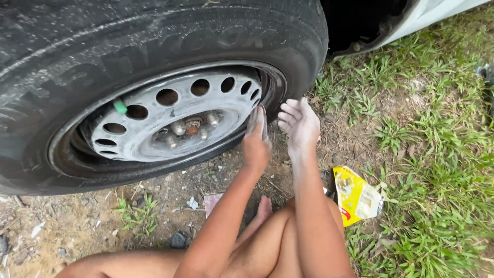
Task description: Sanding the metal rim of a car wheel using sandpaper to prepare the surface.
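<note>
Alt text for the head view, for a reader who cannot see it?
Two bare, dusty hands, left hand and right hand, are held open, empty, beside a car wheel with a grey steel rim and black tyre. A yellow wrapper lies on the grass.

Outdoor roadside: car wheel (175,116), grass (437,134)

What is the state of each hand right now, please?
Left hand: open, fingers straight, holding nothing, close to the rim of the wheel.
Right hand: open, palm turned up, holding nothing, above the ground.
</note>
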